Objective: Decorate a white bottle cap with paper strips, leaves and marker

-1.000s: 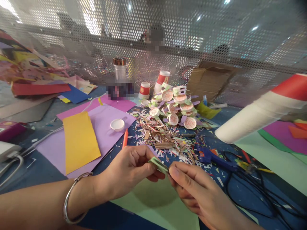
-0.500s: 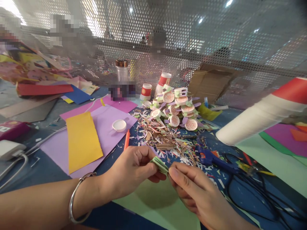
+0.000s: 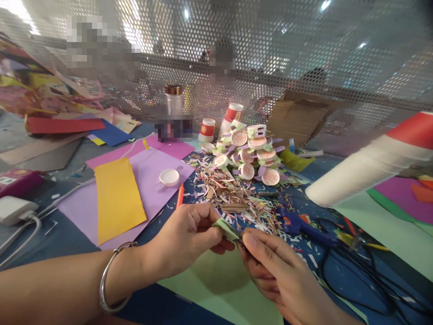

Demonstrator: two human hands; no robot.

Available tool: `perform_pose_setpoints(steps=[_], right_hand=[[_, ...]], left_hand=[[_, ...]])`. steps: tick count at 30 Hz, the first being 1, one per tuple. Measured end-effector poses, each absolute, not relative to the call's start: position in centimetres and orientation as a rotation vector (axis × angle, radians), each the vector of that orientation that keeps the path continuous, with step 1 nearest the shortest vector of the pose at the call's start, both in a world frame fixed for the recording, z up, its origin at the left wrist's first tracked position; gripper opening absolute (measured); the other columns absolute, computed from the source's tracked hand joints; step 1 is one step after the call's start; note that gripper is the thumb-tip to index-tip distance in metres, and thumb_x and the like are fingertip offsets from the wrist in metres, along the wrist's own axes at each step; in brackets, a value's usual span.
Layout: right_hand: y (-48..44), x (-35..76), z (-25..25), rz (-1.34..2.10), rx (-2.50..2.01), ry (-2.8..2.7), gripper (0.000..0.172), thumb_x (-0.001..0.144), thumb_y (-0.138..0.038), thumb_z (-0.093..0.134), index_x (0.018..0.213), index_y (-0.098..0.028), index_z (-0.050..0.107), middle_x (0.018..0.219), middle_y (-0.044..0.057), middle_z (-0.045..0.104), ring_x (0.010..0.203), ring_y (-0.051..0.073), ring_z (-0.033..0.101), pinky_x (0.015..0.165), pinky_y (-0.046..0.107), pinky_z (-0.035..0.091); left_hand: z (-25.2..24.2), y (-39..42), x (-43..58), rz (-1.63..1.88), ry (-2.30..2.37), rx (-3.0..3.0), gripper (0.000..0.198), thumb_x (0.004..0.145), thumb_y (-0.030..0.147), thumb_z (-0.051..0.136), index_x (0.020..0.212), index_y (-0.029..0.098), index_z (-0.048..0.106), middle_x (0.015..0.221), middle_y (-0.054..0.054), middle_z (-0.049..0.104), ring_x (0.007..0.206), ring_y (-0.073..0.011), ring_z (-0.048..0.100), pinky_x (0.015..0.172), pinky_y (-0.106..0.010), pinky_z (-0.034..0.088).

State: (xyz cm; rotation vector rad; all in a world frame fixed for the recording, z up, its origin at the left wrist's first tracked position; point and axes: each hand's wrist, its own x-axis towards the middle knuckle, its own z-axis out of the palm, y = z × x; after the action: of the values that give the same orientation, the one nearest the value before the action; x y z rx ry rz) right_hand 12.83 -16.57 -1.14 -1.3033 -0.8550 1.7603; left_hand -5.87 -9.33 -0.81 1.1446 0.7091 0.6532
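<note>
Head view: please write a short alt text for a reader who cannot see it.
The left hand and the right hand pinch a folded green paper piece between them, above a green sheet. Behind lie paper scraps, a pile of decorated cups and a blue glue gun.

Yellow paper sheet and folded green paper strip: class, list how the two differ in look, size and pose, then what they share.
Colour: the yellow paper sheet is bright yellow; the folded green paper strip is pale green. Size: the sheet is far larger than the strip. Pose: the sheet lies flat, untouched, on purple paper; the strip is folded and pinched between the left hand and right hand. Both are coloured craft paper.
</note>
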Motion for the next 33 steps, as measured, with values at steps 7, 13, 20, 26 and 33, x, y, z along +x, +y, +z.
perform_pose_setpoints(steps=[7, 13, 20, 26, 33], right_hand=[[-16.57, 13.12, -0.83, 1.76, -1.293, -0.858, 0.048, 0.086, -0.064, 0.068, 0.079, -0.019, 0.054, 0.056, -0.012, 0.022, 0.047, 0.003, 0.009, 0.04, 0.019, 0.005], [-16.62, 13.07, -0.78, 1.744, -1.311, -0.915, 0.047, 0.086, -0.063, 0.069, 0.079, -0.02, 0.052, 0.057, -0.011, 0.023, 0.048, 0.004, 0.009, 0.041, 0.02, 0.005], [-16.36, 12.88, -0.41, 1.716, -1.31, -1.0, 0.048, 0.088, -0.063, 0.067, 0.077, -0.02, 0.047, 0.058, -0.011, 0.021, 0.048, 0.005, 0.01, 0.041, 0.021, 0.006], [-16.36, 12.81, -0.99, 1.711, -1.3, -0.963, 0.045, 0.091, -0.061, 0.065, 0.078, -0.02, 0.05, 0.057, -0.011, 0.02, 0.048, 0.005, 0.009, 0.041, 0.021, 0.006], [-16.43, 12.73, -0.77, 1.701, -1.293, -0.999, 0.048, 0.09, -0.062, 0.065, 0.075, -0.02, 0.048, 0.057, -0.011, 0.019, 0.048, 0.005, 0.011, 0.041, 0.021, 0.006]], left_hand=[[-0.71, -8.82, -6.09, 0.719, 0.696, 1.154, 0.018, 0.083, 0.027, 0.074, 0.083, 0.012, 0.063, 0.077, -0.006, 0.077, 0.073, -0.0127, 0.074, 0.068, -0.021, 0.057], [-0.54, -9.09, -5.92, 0.662, 0.684, 1.141, 0.017, 0.082, 0.023, 0.075, 0.08, 0.013, 0.061, 0.073, -0.004, 0.075, 0.073, -0.0139, 0.075, 0.067, -0.021, 0.056], [-0.54, -8.82, -5.79, 0.631, 0.725, 1.079, 0.017, 0.085, 0.024, 0.073, 0.08, 0.013, 0.061, 0.072, -0.004, 0.075, 0.071, -0.0142, 0.075, 0.066, -0.021, 0.056], [-0.71, -9.06, -5.77, 0.646, 0.727, 1.125, 0.017, 0.081, 0.023, 0.074, 0.079, 0.013, 0.061, 0.071, -0.004, 0.074, 0.071, -0.0149, 0.075, 0.065, -0.022, 0.056], [-0.91, -9.33, -5.59, 0.696, 0.742, 1.197, 0.013, 0.079, 0.02, 0.073, 0.078, 0.014, 0.061, 0.07, -0.003, 0.072, 0.069, -0.013, 0.073, 0.063, -0.02, 0.055]])
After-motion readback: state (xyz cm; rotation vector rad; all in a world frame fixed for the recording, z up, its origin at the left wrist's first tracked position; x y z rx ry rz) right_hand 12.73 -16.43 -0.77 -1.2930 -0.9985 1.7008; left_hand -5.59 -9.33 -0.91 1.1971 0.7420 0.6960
